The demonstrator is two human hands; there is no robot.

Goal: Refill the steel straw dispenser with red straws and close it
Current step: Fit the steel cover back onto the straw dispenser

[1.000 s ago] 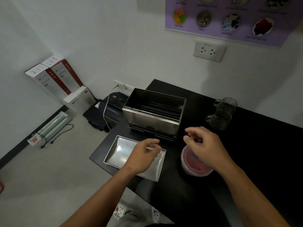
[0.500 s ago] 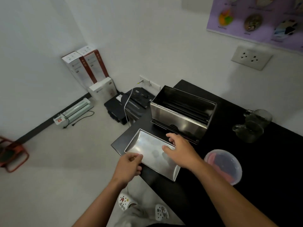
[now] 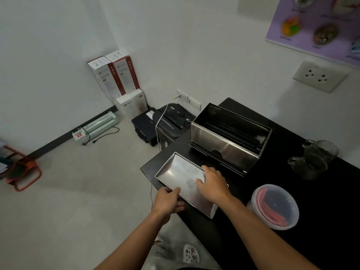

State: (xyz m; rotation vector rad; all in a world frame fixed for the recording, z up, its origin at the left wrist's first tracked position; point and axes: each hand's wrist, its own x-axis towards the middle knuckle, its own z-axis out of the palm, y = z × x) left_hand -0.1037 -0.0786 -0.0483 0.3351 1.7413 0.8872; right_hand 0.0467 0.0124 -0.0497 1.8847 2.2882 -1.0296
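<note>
The steel straw dispenser (image 3: 229, 137) stands open-topped on the black table (image 3: 321, 207), its inside dark. Its steel lid (image 3: 179, 172) lies upside down at the table's near left corner. My left hand (image 3: 168, 201) grips the lid's near edge, thumb on top. My right hand (image 3: 213, 182) lies across the lid's right part, fingers over its far edge. A clear round tub (image 3: 276, 206) with red straws inside sits to the right of my right arm.
Two glass mugs (image 3: 313, 158) stand behind the tub. On the floor left of the table are a black shredder (image 3: 171, 123), a printer, white boxes (image 3: 120, 80), a laminator (image 3: 97, 125) and an orange stool (image 3: 21, 172). A wall socket (image 3: 319, 76) is above.
My right hand left the straw tub and came to the lid. My left hand shifted from the lid's middle to its near edge. My view swung left.
</note>
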